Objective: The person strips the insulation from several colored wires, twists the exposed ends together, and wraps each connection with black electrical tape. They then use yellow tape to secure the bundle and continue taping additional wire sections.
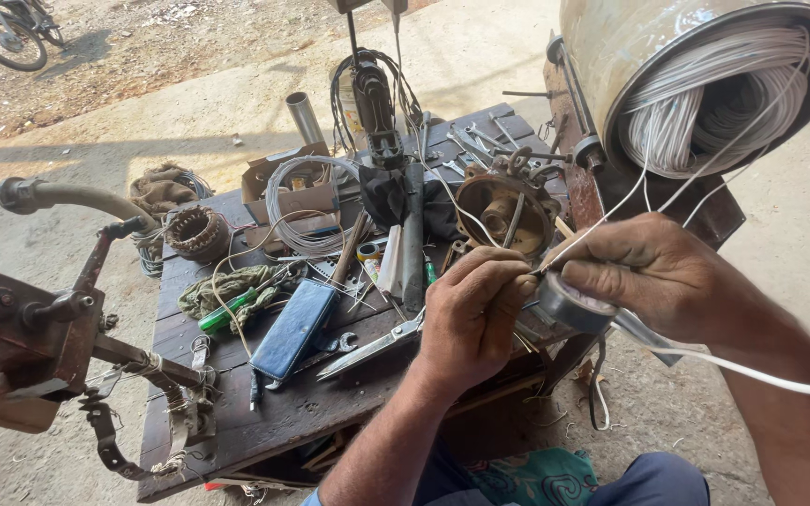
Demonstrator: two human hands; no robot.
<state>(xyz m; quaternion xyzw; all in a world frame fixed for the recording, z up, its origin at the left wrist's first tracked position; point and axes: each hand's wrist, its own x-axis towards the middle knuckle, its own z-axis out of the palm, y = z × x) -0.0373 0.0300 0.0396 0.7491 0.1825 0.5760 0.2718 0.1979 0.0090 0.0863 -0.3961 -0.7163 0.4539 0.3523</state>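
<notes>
the left hand (473, 314) pinches the end of a thin white wire (602, 217) between closed fingertips. touching it, the right hand (644, 272) grips a grey roll of tape (569, 302). steel scissors (372, 347) lie on the dark wooden table (283, 412) just left of the left hand.

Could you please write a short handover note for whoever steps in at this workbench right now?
Left hand: fingertips pinched on the white wire where it meets the tape.
Right hand: holds the roll of tape and the same wire.
The wire runs up to the coil in the drum. Scissors lie on the wooden table by the left hand; the motor housing sits just behind.
Done: tape brought to the wire. Left: how far the wrapping has got cannot be seen.
</notes>
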